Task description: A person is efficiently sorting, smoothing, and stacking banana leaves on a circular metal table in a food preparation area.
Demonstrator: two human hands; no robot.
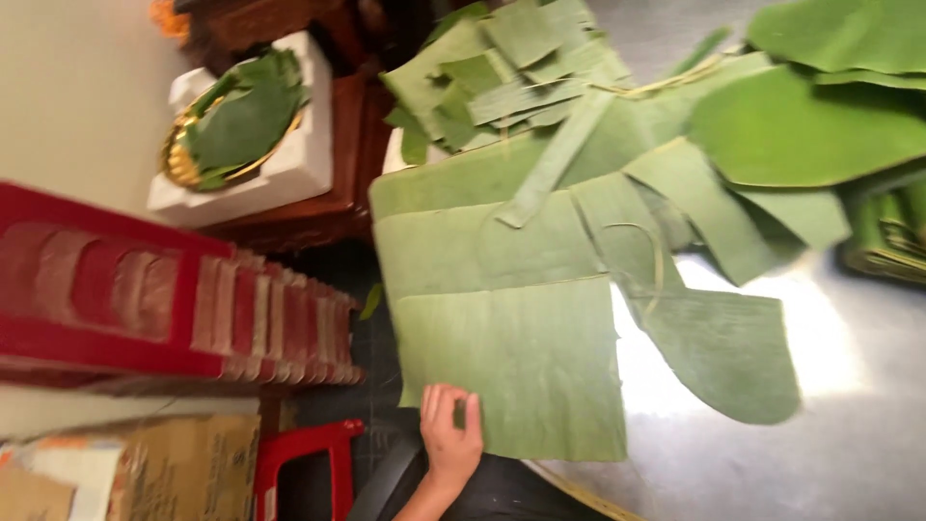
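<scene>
The leaf sheet [516, 371] at lower centre is dull matte green with fine parallel ribbing. The cut leaf pieces [511, 68] at the top centre are the same pale green, while the large leaves [810, 125] at upper right are a brighter, deeper green. The tabletop [849, 386] is glossy silver-grey with white glare. At left, the stacked chairs [145, 299] are red. The tray [183, 159] at upper left is gold, on a white block [289, 178].
</scene>
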